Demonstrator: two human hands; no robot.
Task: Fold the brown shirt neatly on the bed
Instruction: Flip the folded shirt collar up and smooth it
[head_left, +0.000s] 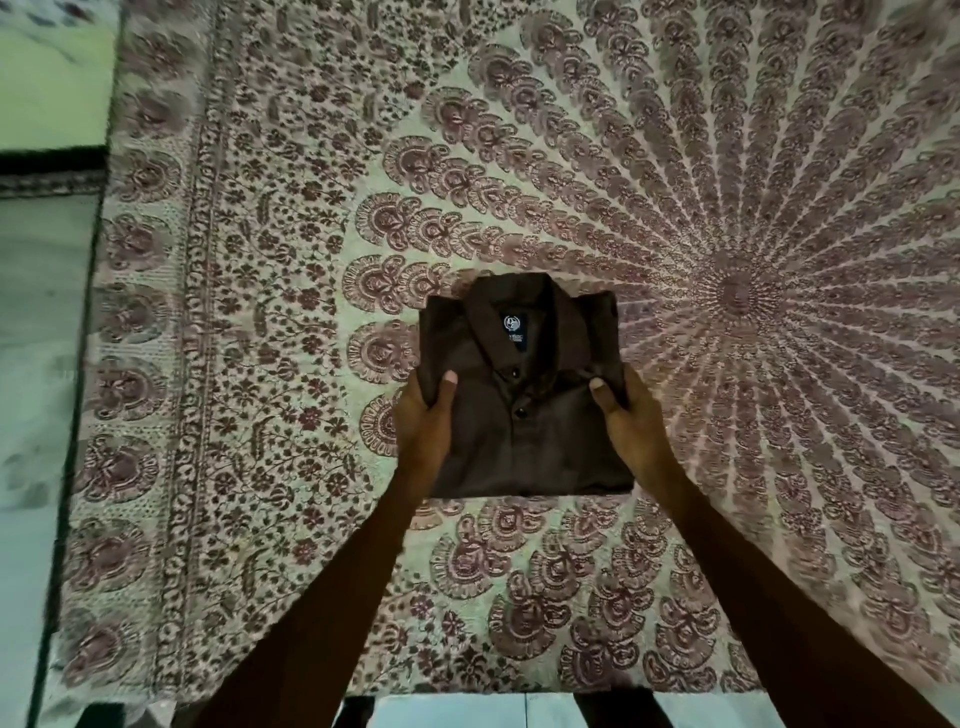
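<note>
The brown shirt (524, 395) lies on the bed as a compact folded rectangle, collar and round neck label facing up and pointing away from me, buttons down the middle. My left hand (423, 423) grips its left edge, thumb on top and fingers tucked underneath. On the opposite side my right hand (626, 410) grips the right edge the same way. Both forearms reach in from the bottom of the view.
The bed (260, 364) is covered by a patterned mandala sheet in cream and maroon. Its left edge drops to a pale floor (36, 364), and the near edge of the bed runs along the bottom of the frame.
</note>
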